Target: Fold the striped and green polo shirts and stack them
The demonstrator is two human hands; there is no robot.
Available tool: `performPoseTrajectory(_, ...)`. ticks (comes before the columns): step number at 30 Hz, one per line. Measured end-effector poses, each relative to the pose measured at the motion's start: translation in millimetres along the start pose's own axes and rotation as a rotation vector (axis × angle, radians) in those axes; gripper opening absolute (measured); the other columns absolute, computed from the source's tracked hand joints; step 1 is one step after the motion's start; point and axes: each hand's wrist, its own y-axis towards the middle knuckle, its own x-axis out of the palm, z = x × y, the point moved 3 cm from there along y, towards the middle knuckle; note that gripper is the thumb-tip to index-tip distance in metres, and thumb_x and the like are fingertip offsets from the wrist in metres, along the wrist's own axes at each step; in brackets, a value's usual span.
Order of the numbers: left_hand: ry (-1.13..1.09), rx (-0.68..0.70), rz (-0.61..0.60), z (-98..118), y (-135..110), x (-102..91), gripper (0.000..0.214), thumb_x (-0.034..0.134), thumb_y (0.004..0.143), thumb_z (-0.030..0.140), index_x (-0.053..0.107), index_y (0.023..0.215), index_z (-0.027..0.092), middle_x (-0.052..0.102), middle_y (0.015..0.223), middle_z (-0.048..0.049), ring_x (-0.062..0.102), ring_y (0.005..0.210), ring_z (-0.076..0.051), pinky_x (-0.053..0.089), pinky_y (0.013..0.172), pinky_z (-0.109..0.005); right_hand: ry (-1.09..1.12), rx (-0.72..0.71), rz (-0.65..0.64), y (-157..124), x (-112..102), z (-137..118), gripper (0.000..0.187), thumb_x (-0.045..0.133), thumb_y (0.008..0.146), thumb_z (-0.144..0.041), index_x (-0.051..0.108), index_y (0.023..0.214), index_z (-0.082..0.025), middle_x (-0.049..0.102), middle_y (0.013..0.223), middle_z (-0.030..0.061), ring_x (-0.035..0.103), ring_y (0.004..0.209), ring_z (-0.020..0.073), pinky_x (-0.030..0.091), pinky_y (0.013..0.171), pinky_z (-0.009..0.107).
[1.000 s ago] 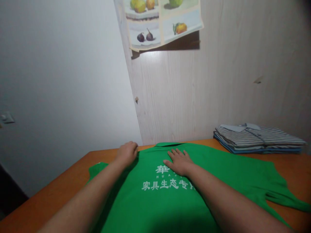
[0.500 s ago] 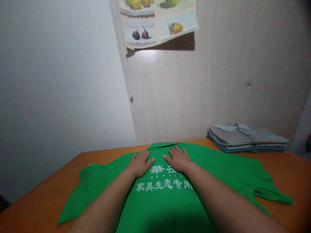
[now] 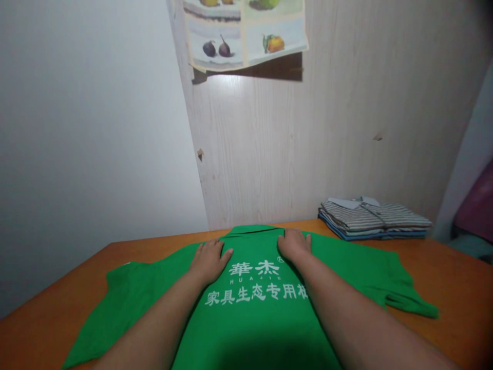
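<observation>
A green shirt (image 3: 250, 318) with white printed characters lies spread flat on an orange-brown table (image 3: 454, 277), its collar at the far edge and a sleeve out to each side. My left hand (image 3: 210, 259) rests flat on the cloth just left of the print, fingers stretched toward the collar. My right hand (image 3: 295, 244) lies palm down on the shirt near the collar's right end, its fingers together and partly curled over the fabric. Neither hand lifts anything.
A stack of folded striped shirts (image 3: 372, 218) sits at the table's far right, against a pale wood-grain panel (image 3: 308, 144). A fruit poster (image 3: 242, 33) hangs above. A plain white wall stands to the left. Pink fabric (image 3: 477, 205) shows at the right edge.
My left hand let go of the shirt's left shoulder and came to lie flat beside the print. The left sleeve now lies spread out. My right hand slid right along the collar.
</observation>
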Motion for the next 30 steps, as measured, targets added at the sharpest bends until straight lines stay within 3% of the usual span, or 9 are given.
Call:
performPoseTrajectory(3, -0.038, 0.072, 0.082, 12, 0, -7.4, 0.058, 0.025, 0.103, 0.049, 0.065, 0.126, 0.014, 0.061, 0.14, -0.0168, 0.056, 0.13, -0.029, 0.038, 0.113, -0.044, 0.021, -0.146, 0.009, -8, -5, -22, 0.05, 0.034, 0.099, -0.034, 0.065, 0.129, -0.009, 0.062, 0.137, 0.0209, 0.052, 0.132, 0.0327, 0.028, 0.115, 0.051)
performPoseTrajectory(5, -0.095, 0.135, 0.084, 23, -1, -7.4, 0.06, 0.022, 0.103, 0.049, 0.062, 0.132, 0.014, 0.057, 0.145, -0.0165, 0.051, 0.136, -0.028, 0.034, 0.117, -0.043, 0.036, -0.296, -0.007, -17, -3, -39, 0.054, 0.031, 0.101, -0.038, 0.06, 0.136, -0.009, 0.057, 0.145, 0.0202, 0.047, 0.138, 0.0313, 0.028, 0.116, 0.046)
performPoseTrajectory(9, -0.156, 0.228, -0.148, 35, -7, 4.6, 0.077, 0.024, 0.098, 0.068, 0.04, 0.155, 0.018, 0.033, 0.164, -0.0131, 0.027, 0.153, -0.029, 0.022, 0.123, -0.051, -0.002, -0.501, -0.207, -35, 13, -55, 0.071, 0.028, 0.101, -0.054, 0.038, 0.156, -0.01, 0.03, 0.164, 0.0148, 0.018, 0.154, 0.0307, 0.015, 0.122, 0.049)
performPoseTrajectory(11, -0.146, 0.205, -0.245, 31, -10, 8.6, 0.085, 0.024, 0.094, 0.076, 0.03, 0.159, 0.023, 0.023, 0.167, -0.0098, 0.019, 0.155, -0.029, 0.016, 0.123, -0.055, -0.037, -0.489, -0.302, -37, 20, -51, 0.077, 0.026, 0.099, -0.061, 0.031, 0.159, -0.013, 0.022, 0.167, 0.0113, 0.009, 0.156, 0.0315, 0.008, 0.122, 0.055)
performPoseTrajectory(14, -0.107, 0.099, -0.272, 15, -12, 7.6, 0.091, 0.022, 0.09, 0.081, 0.027, 0.161, 0.024, 0.017, 0.168, -0.0088, 0.014, 0.156, -0.03, 0.012, 0.123, -0.058, -0.06, -0.407, -0.33, -30, 22, -39, 0.078, 0.022, 0.098, -0.065, 0.027, 0.161, -0.018, 0.016, 0.169, 0.0069, 0.005, 0.156, 0.0314, 0.002, 0.122, 0.058)
performPoseTrajectory(19, -0.076, 0.028, -0.232, 4, -12, -0.4, 0.089, 0.024, 0.093, 0.076, 0.033, 0.158, 0.017, 0.024, 0.166, -0.0134, 0.02, 0.155, -0.031, 0.018, 0.122, -0.057, -0.09, -0.279, -0.285, -16, 23, -27, 0.072, 0.019, 0.101, -0.056, 0.021, 0.162, -0.019, 0.012, 0.17, 0.0072, 0.006, 0.156, 0.0285, 0.003, 0.122, 0.057)
performPoseTrajectory(23, -0.138, 0.109, -0.104, 31, -11, -12.4, 0.071, 0.02, 0.101, 0.059, 0.05, 0.147, 0.014, 0.045, 0.157, -0.0148, 0.034, 0.15, -0.028, 0.023, 0.123, -0.048, -0.07, -0.235, -0.244, -11, 26, -26, 0.071, 0.018, 0.102, -0.054, 0.018, 0.163, -0.016, 0.015, 0.169, 0.0108, 0.009, 0.156, 0.0274, 0.007, 0.122, 0.057)
performPoseTrajectory(25, -0.214, 0.185, -0.063, 51, -14, -15.5, 0.068, 0.015, 0.103, 0.055, 0.05, 0.147, 0.016, 0.047, 0.157, -0.0118, 0.036, 0.149, -0.024, 0.023, 0.124, -0.042, -0.067, -0.241, -0.247, -11, 27, -26, 0.072, 0.02, 0.102, -0.055, 0.02, 0.162, -0.016, 0.015, 0.169, 0.0112, 0.008, 0.156, 0.0282, 0.007, 0.122, 0.059)
performPoseTrajectory(30, -0.249, 0.361, -0.301, 83, -28, -3.3, 0.073, 0.018, 0.1, 0.064, 0.031, 0.159, 0.022, 0.024, 0.167, -0.0068, 0.017, 0.156, -0.023, 0.014, 0.126, -0.047, -0.061, -0.257, -0.263, -12, 27, -25, 0.073, 0.02, 0.102, -0.055, 0.02, 0.162, -0.015, 0.014, 0.169, 0.0101, 0.008, 0.156, 0.0286, 0.006, 0.121, 0.06)
